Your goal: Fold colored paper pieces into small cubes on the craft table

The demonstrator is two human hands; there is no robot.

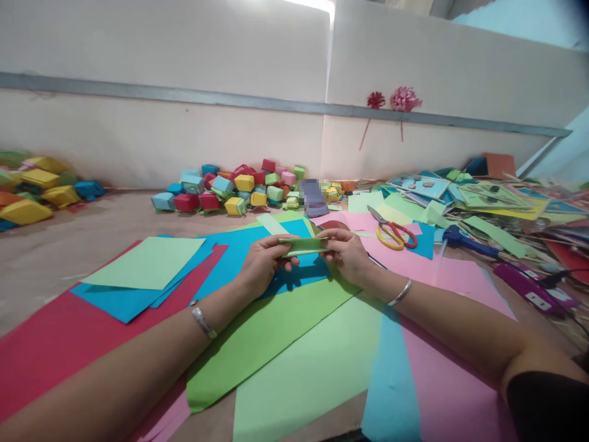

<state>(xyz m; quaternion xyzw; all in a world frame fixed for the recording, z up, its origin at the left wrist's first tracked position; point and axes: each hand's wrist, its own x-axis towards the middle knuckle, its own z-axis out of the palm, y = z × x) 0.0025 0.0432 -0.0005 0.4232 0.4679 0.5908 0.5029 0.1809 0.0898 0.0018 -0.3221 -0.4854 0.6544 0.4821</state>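
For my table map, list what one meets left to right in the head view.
Leftmost box pile, small pale green sheet, left hand, folded green paper, right hand, scissors, blue glue gun, purple power strip.

no readable text, no legible labels, brands, numbers or signs

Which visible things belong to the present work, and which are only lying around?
Apparently in the work:
folded green paper, held by left hand and right hand
scissors, perhaps

Apparently just around:
pink paper flower
purple power strip
small boxes
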